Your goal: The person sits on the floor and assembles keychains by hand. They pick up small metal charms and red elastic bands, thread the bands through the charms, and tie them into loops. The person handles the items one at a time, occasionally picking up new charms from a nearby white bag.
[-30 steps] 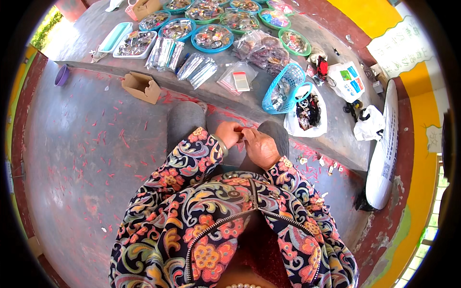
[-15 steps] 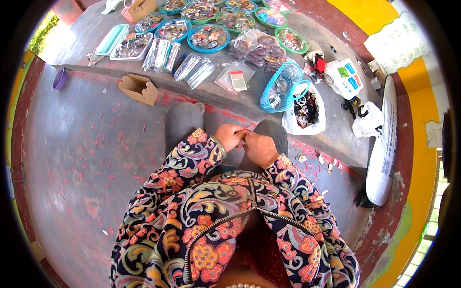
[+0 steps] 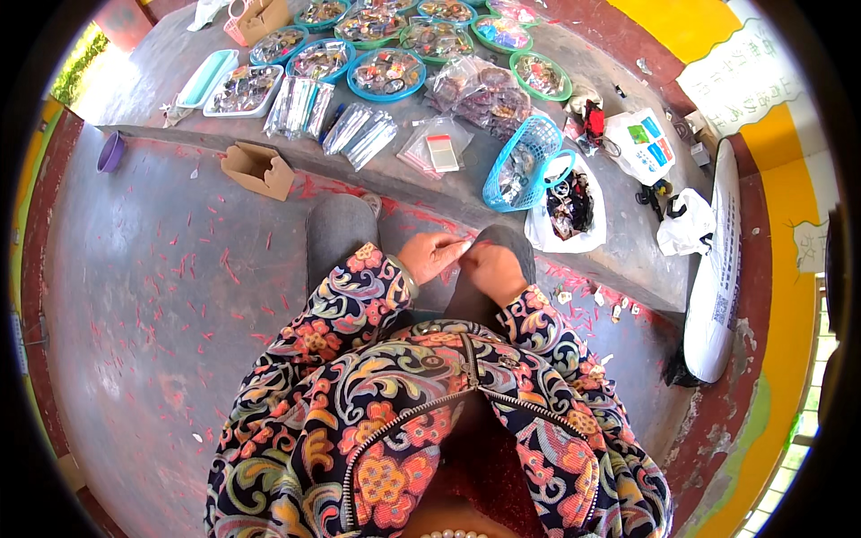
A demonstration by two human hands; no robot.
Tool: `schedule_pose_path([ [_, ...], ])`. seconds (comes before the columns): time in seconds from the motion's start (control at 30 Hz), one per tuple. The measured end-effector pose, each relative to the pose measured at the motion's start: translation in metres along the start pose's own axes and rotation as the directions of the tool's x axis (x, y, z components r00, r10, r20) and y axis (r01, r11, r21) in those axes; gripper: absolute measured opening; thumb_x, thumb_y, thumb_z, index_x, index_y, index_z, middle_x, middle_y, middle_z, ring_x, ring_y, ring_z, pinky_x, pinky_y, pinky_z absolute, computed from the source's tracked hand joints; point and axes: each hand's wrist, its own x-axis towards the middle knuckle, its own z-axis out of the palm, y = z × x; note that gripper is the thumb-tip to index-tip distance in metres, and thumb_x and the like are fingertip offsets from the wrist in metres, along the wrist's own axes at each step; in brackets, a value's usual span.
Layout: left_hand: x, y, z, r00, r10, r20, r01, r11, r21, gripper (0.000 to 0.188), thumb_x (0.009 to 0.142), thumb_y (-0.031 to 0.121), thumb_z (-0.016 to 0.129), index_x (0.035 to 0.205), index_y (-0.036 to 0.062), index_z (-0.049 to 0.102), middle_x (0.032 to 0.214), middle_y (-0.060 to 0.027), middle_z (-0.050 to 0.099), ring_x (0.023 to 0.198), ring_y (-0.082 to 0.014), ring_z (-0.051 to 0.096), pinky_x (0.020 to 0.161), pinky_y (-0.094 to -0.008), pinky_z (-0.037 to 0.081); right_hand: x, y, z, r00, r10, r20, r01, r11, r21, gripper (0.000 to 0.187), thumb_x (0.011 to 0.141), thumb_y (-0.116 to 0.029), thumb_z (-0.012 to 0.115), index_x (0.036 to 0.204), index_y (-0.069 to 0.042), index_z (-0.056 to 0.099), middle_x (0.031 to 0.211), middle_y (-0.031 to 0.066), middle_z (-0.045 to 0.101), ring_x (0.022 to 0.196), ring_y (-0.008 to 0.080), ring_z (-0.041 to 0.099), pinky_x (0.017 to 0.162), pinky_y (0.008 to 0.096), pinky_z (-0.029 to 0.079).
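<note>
My left hand (image 3: 430,257) and my right hand (image 3: 495,272) meet over my knees. The left one has its thumb and fingers pressed together in a pinch, pointing toward the right hand. A tiny pale spot shows at its fingertips, too small to name. My right hand is curled, knuckles up, its fingertips mostly hidden beneath it. Whatever lies between the two hands cannot be made out. The nearest things ahead are a blue plastic basket (image 3: 492,191) with small shiny packets and a white plastic bag (image 3: 589,235) holding dark pieces.
On the raised concrete ledge (image 3: 448,188) stand several round trays of small goods, a blue one (image 3: 387,93) among them. Bundles of clear packets (image 3: 360,134) lie nearer. An open cardboard box (image 3: 257,170) and a purple bowl (image 3: 111,151) sit on the floor, with red scraps about.
The fingertips of my two hands, close together before, have drawn slightly apart. My left fingers have straightened somewhat, and the right hand has turned and curled more.
</note>
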Motion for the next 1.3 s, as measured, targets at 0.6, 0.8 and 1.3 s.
schedule_pose_path([
  [0.6,0.005,-0.015,-0.004,0.955,-0.256,0.149,0.286,0.668,-0.687,0.023,0.086,0.007,0.051,0.105,-0.0062,0.054,0.101,-0.0130,0.059,0.093,-0.0198,0.058,0.079,-0.0283,0.050,0.001,0.015,-0.028,0.936,0.086,0.342,-0.352,0.190,0.917,0.028,0.084,-0.024,0.055,0.100,-0.001,0.060,0.092,0.0094,0.063,0.047,0.0081,0.050,0.041,0.0177,0.036],
  [0.8,0.003,-0.009,-0.001,0.966,-0.160,0.205,0.260,0.636,-0.726,0.026,0.087,0.008,0.049,0.109,-0.0061,0.052,0.105,-0.0145,0.057,0.095,-0.0223,0.058,0.080,-0.0297,0.050,0.001,0.018,-0.027,0.932,0.023,0.363,-0.363,0.089,0.927,0.032,0.085,-0.026,0.055,0.103,0.000,0.057,0.095,0.0085,0.062,0.051,0.0091,0.051,0.042,0.0179,0.035],
  [1.3,-0.001,0.002,-0.003,0.978,-0.117,0.174,0.201,0.763,-0.614,0.032,0.091,0.014,0.045,0.119,-0.0008,0.046,0.112,-0.0096,0.053,0.098,-0.0155,0.055,0.082,-0.0294,0.048,0.001,0.017,-0.030,0.910,-0.011,0.415,-0.406,0.177,0.896,0.037,0.084,-0.031,0.055,0.105,0.000,0.057,0.097,0.0062,0.061,0.062,0.0102,0.057,0.047,0.0173,0.037],
])
